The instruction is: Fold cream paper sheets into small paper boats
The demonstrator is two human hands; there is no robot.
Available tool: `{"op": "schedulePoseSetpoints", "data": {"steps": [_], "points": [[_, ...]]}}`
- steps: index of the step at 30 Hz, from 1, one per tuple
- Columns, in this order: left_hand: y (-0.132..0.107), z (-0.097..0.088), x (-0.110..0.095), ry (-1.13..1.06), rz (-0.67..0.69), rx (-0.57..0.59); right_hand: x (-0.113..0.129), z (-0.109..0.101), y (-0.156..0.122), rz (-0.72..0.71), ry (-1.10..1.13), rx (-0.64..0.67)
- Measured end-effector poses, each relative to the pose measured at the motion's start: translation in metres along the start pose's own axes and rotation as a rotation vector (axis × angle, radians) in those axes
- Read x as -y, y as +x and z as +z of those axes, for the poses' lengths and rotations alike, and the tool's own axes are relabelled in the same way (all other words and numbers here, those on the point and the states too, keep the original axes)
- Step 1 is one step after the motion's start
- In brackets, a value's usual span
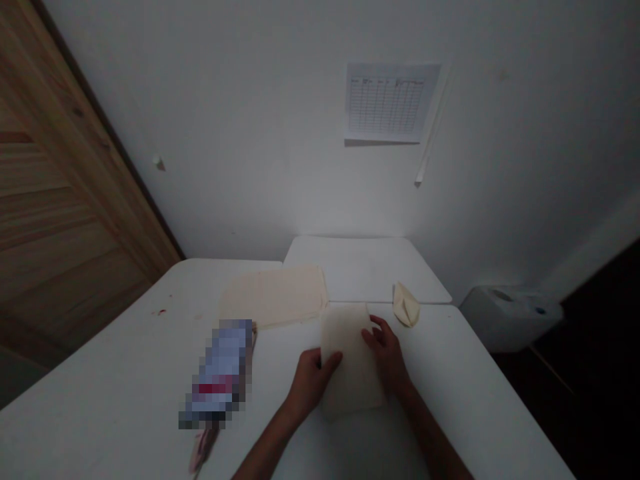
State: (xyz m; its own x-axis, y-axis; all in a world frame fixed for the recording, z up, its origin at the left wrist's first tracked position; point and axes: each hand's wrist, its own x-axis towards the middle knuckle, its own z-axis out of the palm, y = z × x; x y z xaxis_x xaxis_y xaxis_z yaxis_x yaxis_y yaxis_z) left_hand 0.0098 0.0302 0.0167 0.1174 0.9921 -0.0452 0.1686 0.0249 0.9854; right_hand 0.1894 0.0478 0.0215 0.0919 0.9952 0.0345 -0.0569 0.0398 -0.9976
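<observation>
A cream rectangular piece of what looks like folded cloth [351, 373] is held over the white table in front of me. My left hand [313, 380] grips its left edge, thumb on top and fingers underneath. On the opposite side, my right hand [387, 350] is closed around the upper right edge, its fingertips partly hidden. Farther left, a second, wider cream cloth [275, 293] lies flat on the table, its right end close to the held piece. Beyond my right hand rests a small cream folded piece [407, 307], pointed at its ends.
A pixelated phone-shaped item [220, 370] lies left of my left arm, with a pinkish strap-like end [203, 450]. The white table [125, 373] has a raised-looking panel [365, 263] at the wall. A printed chart [387, 103] hangs above. A whitish container [510, 313] stands right, a wooden door [65, 173] left.
</observation>
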Motion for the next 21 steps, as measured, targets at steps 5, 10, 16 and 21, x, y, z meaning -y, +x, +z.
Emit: {"op": "schedulePoseSetpoints", "data": {"steps": [5, 10, 16, 21], "points": [[-0.005, 0.002, -0.004, 0.022, 0.068, -0.021, 0.016, 0.004, -0.009, -0.133, -0.065, 0.016], [-0.009, 0.001, -0.003, 0.072, 0.212, -0.078, 0.027, 0.008, -0.022, -0.165, -0.15, -0.09], [-0.013, 0.003, -0.005, 0.083, 0.269, -0.003, 0.012, 0.015, -0.023, -0.207, -0.266, -0.267], [-0.014, 0.003, -0.007, 0.083, 0.281, 0.005, 0.006, 0.018, -0.024, -0.215, -0.293, -0.294]]}}
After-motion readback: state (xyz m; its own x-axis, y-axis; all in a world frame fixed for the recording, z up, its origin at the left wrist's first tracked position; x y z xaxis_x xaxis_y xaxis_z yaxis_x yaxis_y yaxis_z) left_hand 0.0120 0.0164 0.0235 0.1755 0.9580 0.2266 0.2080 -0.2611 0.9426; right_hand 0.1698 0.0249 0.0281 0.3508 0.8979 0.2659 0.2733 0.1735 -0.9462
